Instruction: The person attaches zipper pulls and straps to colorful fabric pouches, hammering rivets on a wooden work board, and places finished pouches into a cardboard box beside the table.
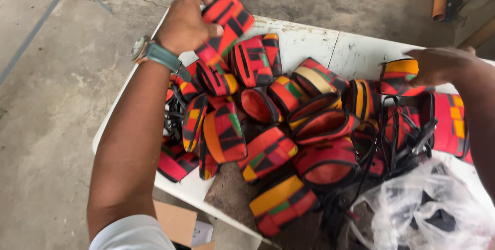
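The left hand (pixel 186 22) is closing its fingers and thumb around a small red, black and green patterned fabric pouch (pixel 226 25), holding it tilted just above the far-left end of a heap of similar patterned fabric pouches (pixel 268 126), right at the far edge of the white tabletop (pixel 314 44). A grey-strapped wristwatch (pixel 149 50) is sitting on that wrist. The right hand (pixel 438 65) is resting over an orange, red and black striped pouch (pixel 398 77) at the far-right side of the heap; its fingers are curling onto the pouch, though whether they are truly pinching it is something I cannot tell. Bare white surface is showing only along the far edge between the two hands, and a narrow strip along the left edge. Black straps (pixel 402 142) are tangling among the right-hand pouches, and a crumpled clear plastic bag (pixel 428 209) is crowding the near-right corner. A brown cardboard box (pixel 175 221) is sitting below the near edge. Grey, cracked concrete floor (pixel 51 100) is spreading openly to the left and beyond the table.
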